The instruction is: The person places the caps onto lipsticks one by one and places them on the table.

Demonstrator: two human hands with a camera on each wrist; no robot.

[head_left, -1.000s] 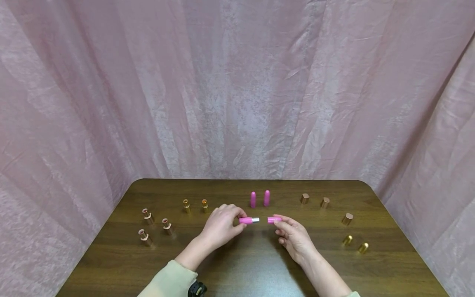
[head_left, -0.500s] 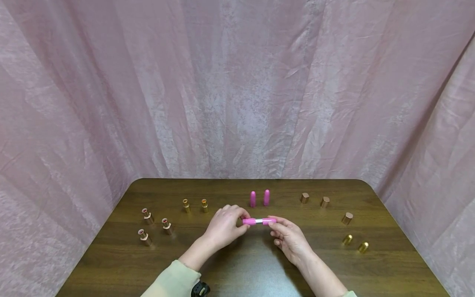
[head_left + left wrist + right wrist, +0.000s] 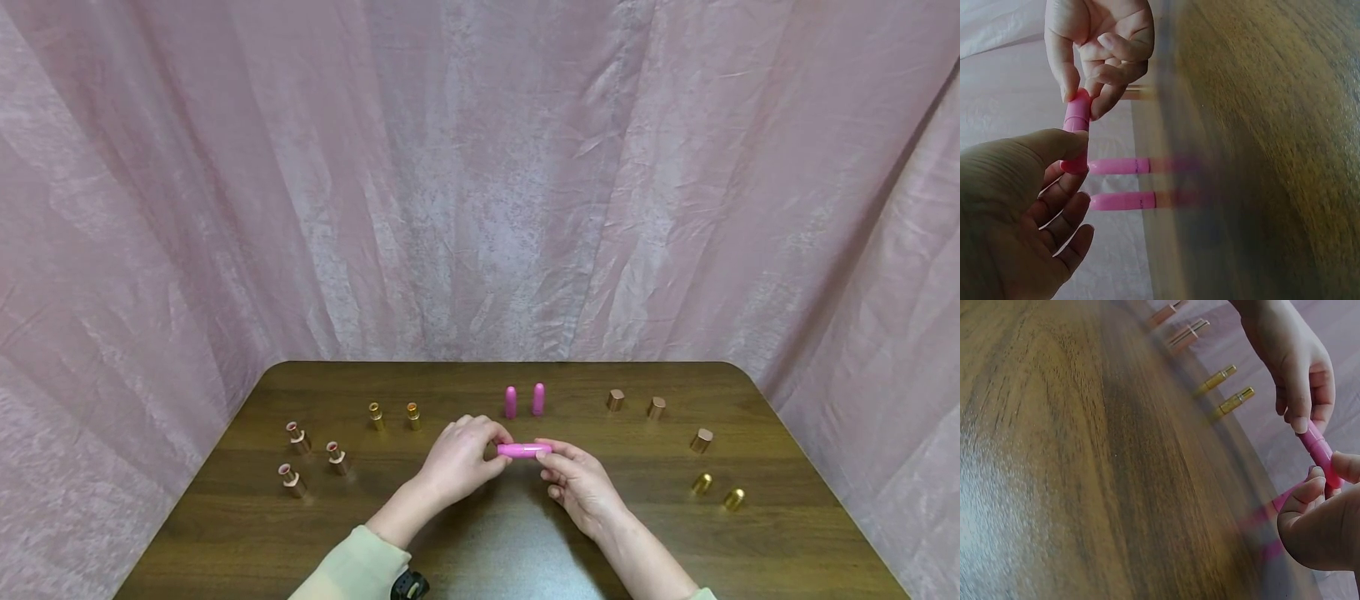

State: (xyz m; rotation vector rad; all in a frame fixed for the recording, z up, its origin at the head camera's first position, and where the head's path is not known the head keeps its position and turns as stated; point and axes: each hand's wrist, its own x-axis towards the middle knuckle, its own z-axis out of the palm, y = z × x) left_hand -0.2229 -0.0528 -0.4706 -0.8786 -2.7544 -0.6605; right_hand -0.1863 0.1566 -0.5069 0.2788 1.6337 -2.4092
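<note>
Lipstick tube (image 3: 523, 451), pink, is held just over the surface (image 3: 495, 550), its long axis laid crosswise in line between both hands. One end is pinched by the thumb and fingers of the left hand (image 3: 463, 458), the opposite end by those of the right hand (image 3: 588, 492); neither is nearer. No gap is seen at the seam. Beyond it, two upright pink tubes (image 3: 538, 400) are set; gold tubes (image 3: 377, 417) are placed leftward, gold caps (image 3: 735, 499) rightward.
</note>
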